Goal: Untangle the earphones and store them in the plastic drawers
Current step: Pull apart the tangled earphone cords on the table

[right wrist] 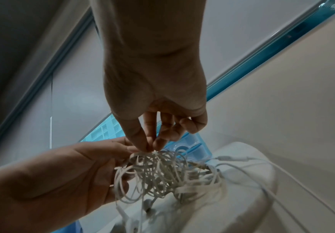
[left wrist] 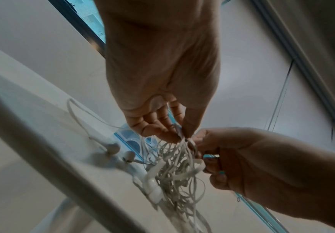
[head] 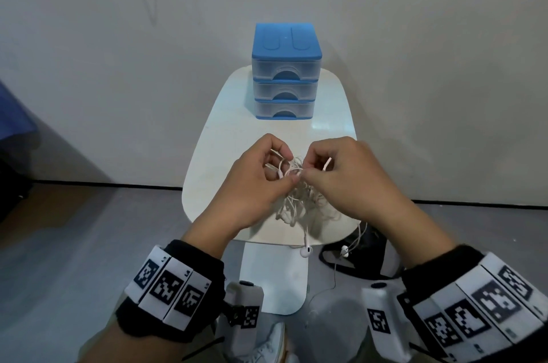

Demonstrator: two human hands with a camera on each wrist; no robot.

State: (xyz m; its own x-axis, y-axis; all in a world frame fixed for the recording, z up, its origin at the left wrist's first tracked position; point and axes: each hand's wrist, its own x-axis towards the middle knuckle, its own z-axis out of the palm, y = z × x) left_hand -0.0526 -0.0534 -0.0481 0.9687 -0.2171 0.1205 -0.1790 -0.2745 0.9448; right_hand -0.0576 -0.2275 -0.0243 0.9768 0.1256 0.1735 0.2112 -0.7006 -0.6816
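Both the left hand [head: 249,181] and right hand [head: 344,175] pinch the tangled white wired earphones [head: 296,196]; only the head view shows the blue-topped translucent three-drawer plastic unit [head: 285,71] whole, drawers shut, at the far end of the small white rounded table [head: 225,131]

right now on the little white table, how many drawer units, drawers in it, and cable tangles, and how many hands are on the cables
drawer unit: 1
drawers, all pushed in: 3
tangle of white earphone cables: 1; separate earphones in it cannot be counted
hands pinching the cables: 2, left hand and right hand
total: 7
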